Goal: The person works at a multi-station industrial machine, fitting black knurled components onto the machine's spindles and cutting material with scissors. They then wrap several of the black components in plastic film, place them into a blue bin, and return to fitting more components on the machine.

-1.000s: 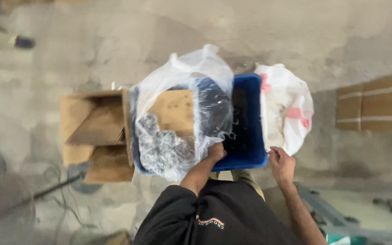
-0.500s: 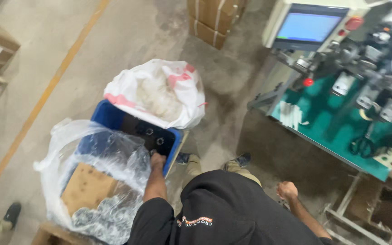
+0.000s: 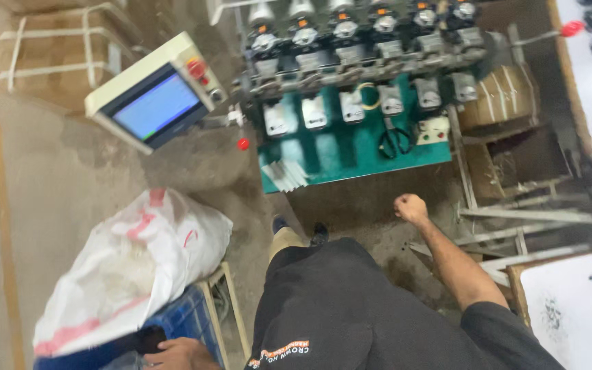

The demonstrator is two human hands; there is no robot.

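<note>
While the left hand [image 3: 179, 354] rests at seven o'clock on the rim of the blue crate [image 3: 173, 325], fingers spread flat and clamping nothing, the right hand [image 3: 411, 207] hangs at two o'clock as an empty closed fist. Crate looks like stiff, probably weighty plastic, best gripped by its rim. Beside it the white sack [image 3: 131, 264] slumps soft against the crate's eleven o'clock edge.

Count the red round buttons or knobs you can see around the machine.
3: one red button on the screen box beside its blue display, one red knob below that box, and one red knob at the machine's upper right. Others may be hidden.
</note>
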